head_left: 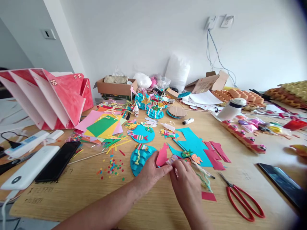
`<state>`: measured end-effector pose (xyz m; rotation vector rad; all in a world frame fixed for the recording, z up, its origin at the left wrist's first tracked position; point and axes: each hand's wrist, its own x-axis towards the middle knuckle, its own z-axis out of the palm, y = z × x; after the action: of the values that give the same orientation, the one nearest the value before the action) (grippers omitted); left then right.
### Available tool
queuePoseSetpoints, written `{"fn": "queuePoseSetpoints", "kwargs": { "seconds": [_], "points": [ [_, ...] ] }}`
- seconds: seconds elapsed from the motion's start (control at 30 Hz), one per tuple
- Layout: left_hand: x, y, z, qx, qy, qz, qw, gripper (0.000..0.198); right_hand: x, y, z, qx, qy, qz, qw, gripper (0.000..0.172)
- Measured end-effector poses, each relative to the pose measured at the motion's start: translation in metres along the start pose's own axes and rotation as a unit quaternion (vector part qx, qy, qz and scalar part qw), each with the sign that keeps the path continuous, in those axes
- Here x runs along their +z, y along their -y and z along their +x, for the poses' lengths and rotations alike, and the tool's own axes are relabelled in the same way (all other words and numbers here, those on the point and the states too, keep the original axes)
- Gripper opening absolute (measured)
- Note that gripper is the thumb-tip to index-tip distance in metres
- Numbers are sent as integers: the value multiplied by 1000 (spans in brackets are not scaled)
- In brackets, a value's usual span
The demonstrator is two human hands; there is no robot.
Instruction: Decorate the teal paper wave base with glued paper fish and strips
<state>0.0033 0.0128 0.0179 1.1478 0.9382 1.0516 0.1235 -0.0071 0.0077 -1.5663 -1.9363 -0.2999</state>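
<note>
A red paper fish cut-out [162,155] stands up between the thumb and fingers of my left hand [151,172]. My right hand [185,179] is closed close beside it, its fingertips pinched together; what they grip is hidden. Just beyond the fingertips shows a pale purple paper piece [173,158]. Partly behind my left hand lies a round blue disc [134,166] with raised wavy strips and a small striped fish on it. Small decorated paper fish, one green [187,153] and one orange [196,159], rest past my right hand, near strands of yarn [205,180].
Red-handled scissors [244,199] lie at the right, near a dark phone [283,185]. Blue paper scraps [194,143] and red offcuts [214,156] spread ahead. Colored dots [115,166], a black phone [57,161] and a white power bank [30,167] are at the left.
</note>
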Motion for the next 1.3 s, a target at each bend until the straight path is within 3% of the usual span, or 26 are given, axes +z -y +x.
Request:
{"fn": "queuePoseSetpoints", "kwargs": {
  "seconds": [0.1,0.2,0.3,0.4,0.57,0.73,0.83,0.93,1.03,1.1,1.3],
  "points": [
    [-7,-2,-1,-37,-55,14,998,25,7,10,1,17,35,62,997,21],
    [-21,-2,4,-47,-80,59,994,24,7,12,6,58,120,175,975,16],
    [-38,-6,9,-30,-45,120,991,24,5,13,14,85,216,267,935,15],
    [-51,-12,12,-4,-16,156,988,22,5,18,24,102,267,304,909,12],
    [-62,-17,14,20,48,128,990,18,13,29,33,113,277,344,890,8],
    [-69,-21,13,12,59,108,992,19,26,35,35,107,303,385,865,13],
    [-78,-26,15,34,70,149,986,22,30,31,37,124,279,386,871,15],
    [-93,-28,14,85,55,289,952,19,30,22,40,151,265,374,876,13],
    [-109,-22,8,122,45,465,876,21,30,10,39,151,290,345,880,14],
    [-116,-14,3,127,56,525,840,20,30,5,38,146,302,319,886,15],
    [-119,10,-2,144,50,579,801,11,32,9,35,144,306,325,883,16]
  ]
}}
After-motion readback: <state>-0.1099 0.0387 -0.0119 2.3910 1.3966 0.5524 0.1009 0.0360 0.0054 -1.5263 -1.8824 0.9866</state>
